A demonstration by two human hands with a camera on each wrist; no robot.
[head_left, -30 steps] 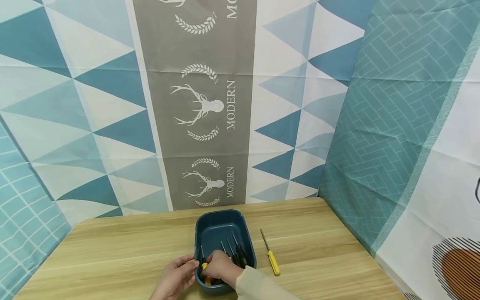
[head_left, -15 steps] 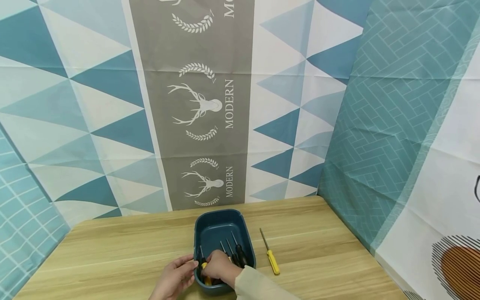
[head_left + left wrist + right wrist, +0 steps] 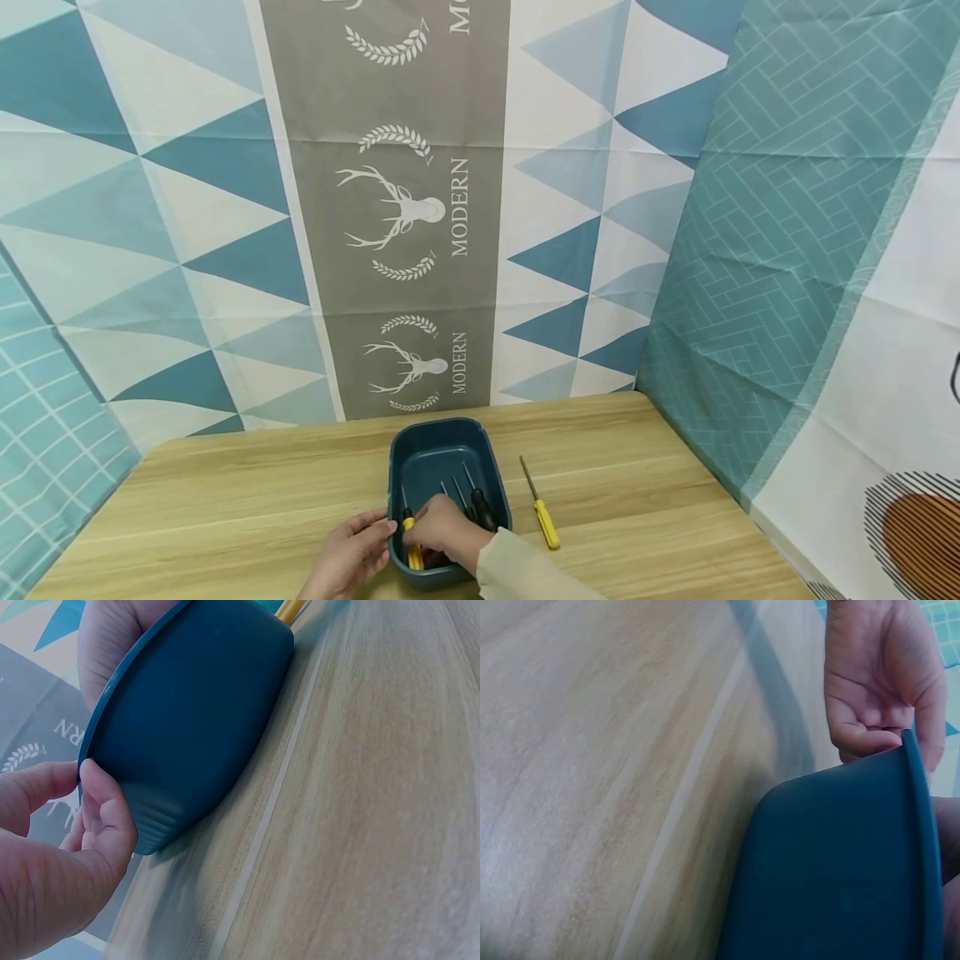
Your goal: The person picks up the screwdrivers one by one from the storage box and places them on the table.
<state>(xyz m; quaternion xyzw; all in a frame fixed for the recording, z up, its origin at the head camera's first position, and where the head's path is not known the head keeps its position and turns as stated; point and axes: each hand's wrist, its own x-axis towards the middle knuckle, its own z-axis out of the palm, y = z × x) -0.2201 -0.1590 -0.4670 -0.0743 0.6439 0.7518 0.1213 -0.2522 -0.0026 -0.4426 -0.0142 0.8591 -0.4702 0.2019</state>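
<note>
A dark blue tray point(image 3: 435, 468) stands on the table, with several screwdrivers in its near half. My left hand point(image 3: 351, 552) pinches the tray's left rim between thumb and fingers; the left wrist view shows this hand point(image 3: 82, 855) on the edge of the tray wall point(image 3: 195, 697). Inside the tray is my right hand point(image 3: 447, 527), fingers curled down beside a yellow-and-black screwdriver point(image 3: 415, 557) along the left wall. Its fingertips overlap that handle; I cannot tell whether they grip anything. Black-handled screwdrivers point(image 3: 481, 503) lie to its right, shafts pointing away, partly covered by the hand.
To the right of the tray, a screwdriver with a yellow handle point(image 3: 546, 525) lies on the wooden table point(image 3: 637, 492). A patterned cloth point(image 3: 420, 275) hangs behind the table's back edge. Teal and white cloth point(image 3: 795, 208) hangs along the right side.
My right hand has shifted slightly right inside the tray, and more of the yellow-and-black screwdriver by the left wall shows. The left hand stays on the rim.
</note>
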